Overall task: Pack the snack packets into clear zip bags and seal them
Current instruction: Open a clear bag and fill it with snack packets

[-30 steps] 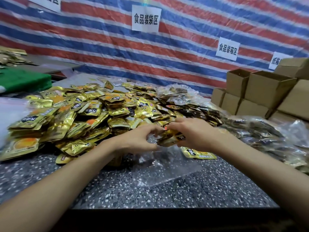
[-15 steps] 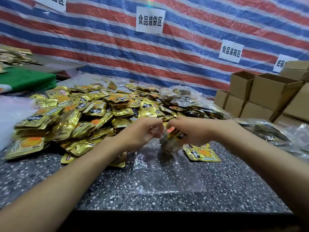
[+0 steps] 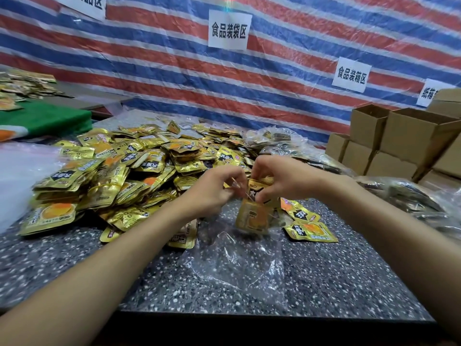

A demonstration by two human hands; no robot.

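Note:
A clear zip bag hangs from both my hands over the speckled table, its lower end resting on the top. My left hand pinches one side of the bag's mouth. My right hand grips gold snack packets that sit partly inside the mouth. A big heap of gold snack packets covers the table's left and middle. Two loose packets lie just right of the bag.
Filled clear bags lie along the right side, with open cardboard boxes stacked behind them. A striped tarp wall with paper signs closes the back. A green surface stands at far left. The table's front edge is close.
Both hands have risen from the table, lifting the bag's mouth. The packets in my right hand now point down into the opening.

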